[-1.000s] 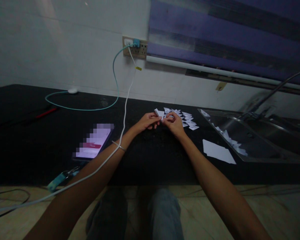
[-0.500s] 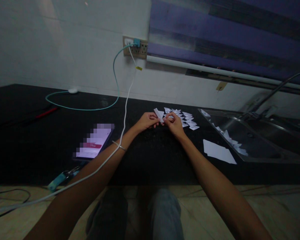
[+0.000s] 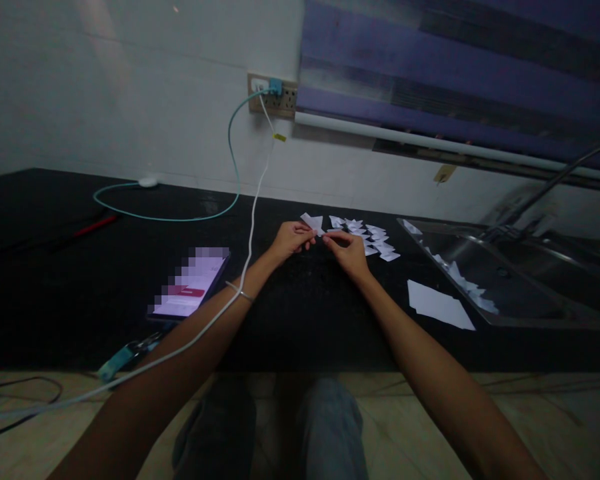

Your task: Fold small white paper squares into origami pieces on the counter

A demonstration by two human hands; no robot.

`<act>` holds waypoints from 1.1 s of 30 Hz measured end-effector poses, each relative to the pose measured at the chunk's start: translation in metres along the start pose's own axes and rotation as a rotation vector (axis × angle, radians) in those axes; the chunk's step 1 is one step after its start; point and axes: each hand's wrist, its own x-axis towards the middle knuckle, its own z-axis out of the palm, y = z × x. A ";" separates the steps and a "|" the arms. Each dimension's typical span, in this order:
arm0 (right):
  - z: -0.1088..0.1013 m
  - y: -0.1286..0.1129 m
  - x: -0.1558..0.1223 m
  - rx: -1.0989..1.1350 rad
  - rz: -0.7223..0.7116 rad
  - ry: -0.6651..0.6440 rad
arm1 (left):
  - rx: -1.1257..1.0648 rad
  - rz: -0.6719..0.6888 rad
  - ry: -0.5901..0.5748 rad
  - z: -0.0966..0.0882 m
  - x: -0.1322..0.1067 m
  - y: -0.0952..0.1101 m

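Note:
A small folded piece of white paper (image 3: pixel 313 223) is pinched between the thumb and fingers of my left hand (image 3: pixel 293 239), just above the black counter. My right hand (image 3: pixel 349 255) has its thumb and index finger pinched at the paper's lower right corner; the exact contact there is too small to make out. Right behind that hand, several folded white paper pieces (image 3: pixel 377 238) lie in overlapping rows. A stack of flat white paper sheets (image 3: pixel 437 303) lies to the right of my right forearm.
More white paper pieces (image 3: pixel 463 280) sit along the left rim of the steel sink (image 3: pixel 510 277). A lit phone (image 3: pixel 190 287) and a key strap (image 3: pixel 116 362) are at the left. A white cable (image 3: pixel 253 220) crosses my left forearm. A red-handled object (image 3: pixel 95 225) lies farther left.
The folded paper has turned and shifted slightly left in my left hand, showing a wider face. My right fingers have straightened and drawn a little away from the paper's middle.

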 end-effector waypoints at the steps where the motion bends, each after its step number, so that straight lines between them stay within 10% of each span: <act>1: 0.000 0.000 0.000 -0.007 0.002 0.003 | -0.004 0.000 -0.008 0.000 -0.001 0.000; 33: 0.007 0.012 0.000 -0.083 0.015 -0.021 | -0.057 -0.042 -0.085 0.018 -0.003 -0.002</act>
